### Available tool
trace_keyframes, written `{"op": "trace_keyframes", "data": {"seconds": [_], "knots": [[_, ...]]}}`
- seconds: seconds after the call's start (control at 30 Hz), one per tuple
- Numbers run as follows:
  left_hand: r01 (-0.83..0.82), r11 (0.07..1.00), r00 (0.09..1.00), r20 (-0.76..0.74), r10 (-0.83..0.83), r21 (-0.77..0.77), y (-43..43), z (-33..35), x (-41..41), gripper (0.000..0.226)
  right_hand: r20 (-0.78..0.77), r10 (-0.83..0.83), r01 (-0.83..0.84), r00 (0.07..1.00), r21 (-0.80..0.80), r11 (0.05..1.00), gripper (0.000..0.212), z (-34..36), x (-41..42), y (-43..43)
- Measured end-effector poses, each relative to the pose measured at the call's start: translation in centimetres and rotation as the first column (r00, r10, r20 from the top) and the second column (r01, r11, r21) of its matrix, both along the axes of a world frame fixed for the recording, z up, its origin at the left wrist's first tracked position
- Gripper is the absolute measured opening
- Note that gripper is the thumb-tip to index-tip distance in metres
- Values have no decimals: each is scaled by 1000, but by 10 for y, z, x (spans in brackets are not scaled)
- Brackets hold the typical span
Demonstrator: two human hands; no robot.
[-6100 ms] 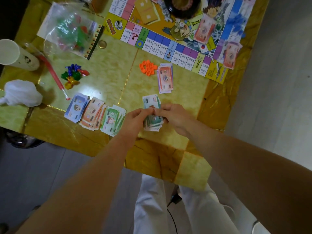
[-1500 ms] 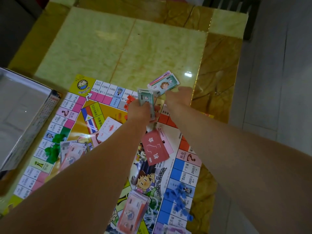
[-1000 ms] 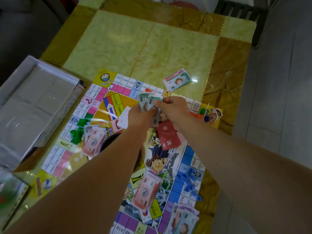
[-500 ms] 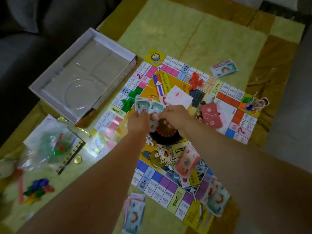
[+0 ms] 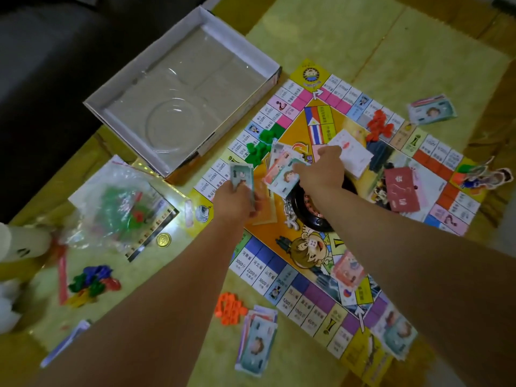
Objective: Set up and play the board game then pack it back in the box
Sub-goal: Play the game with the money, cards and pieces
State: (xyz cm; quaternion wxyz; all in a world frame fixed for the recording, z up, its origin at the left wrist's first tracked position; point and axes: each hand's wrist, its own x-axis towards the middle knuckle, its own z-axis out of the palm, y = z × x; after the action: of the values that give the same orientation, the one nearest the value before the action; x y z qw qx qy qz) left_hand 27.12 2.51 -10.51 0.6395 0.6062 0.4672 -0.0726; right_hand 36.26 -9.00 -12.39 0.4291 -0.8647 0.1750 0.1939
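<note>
A board game is being laid out on a yellow marble-patterned table [image 5: 391,51], seen from above.

At the far left of the frame, a clear plastic bag [image 5: 120,210] of spare pieces is lying beside a gold coin [image 5: 163,240], with a heap of mixed coloured tokens [image 5: 93,283] below it. At upper left, the game box [image 5: 237,37] is being left open, with only its clear moulded insert showing inside.

Left of centre, a wad of play money [image 5: 242,175] is being gripped by the left hand [image 5: 234,199], the fingers curled round it. Below, orange houses [image 5: 230,307] and a dealt stack of notes [image 5: 258,344] are lying on the table just off the board's lower edge.

At centre, over the game board [image 5: 310,76], fanned notes [image 5: 283,174] are being pinched by the right hand [image 5: 321,171]; its fingertips are hidden under the paper. Green houses [image 5: 261,145] are lying on the board's edge just beside these notes. A black spinner wheel [image 5: 312,210] is being partly covered by the right wrist.

Further right, a white card deck [image 5: 353,155], red houses [image 5: 378,125] and a red card deck [image 5: 402,188] are lying on the board. Another dealt stack [image 5: 431,108] is lying on the table beyond the board's upper right edge.

Set-up appears well advanced, with the board unfolded and money apparently being shared out. Play and repacking are judged not yet begun.
</note>
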Motion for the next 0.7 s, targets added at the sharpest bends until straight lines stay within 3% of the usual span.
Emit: {"op": "trace_keyframes", "data": {"seconds": [0.27,0.4,0.6,0.7], "knots": [[119,992,993,21,-118,-50,0,17,-26,24,-7,125,-125,992,65,990,10,18,-43,3],[118,992,993,24,-118,-42,-1,20,-40,23,-42,207,-207,977,15,978,25,20,-63,6],[116,992,993,1,-116,-52,5,16,-50,23,-143,313,-298,939,115,948,53,6,-67,14],[102,993,995,13,-101,-67,10,11,-48,22,-144,322,-304,936,137,943,52,-1,-59,22]]}}
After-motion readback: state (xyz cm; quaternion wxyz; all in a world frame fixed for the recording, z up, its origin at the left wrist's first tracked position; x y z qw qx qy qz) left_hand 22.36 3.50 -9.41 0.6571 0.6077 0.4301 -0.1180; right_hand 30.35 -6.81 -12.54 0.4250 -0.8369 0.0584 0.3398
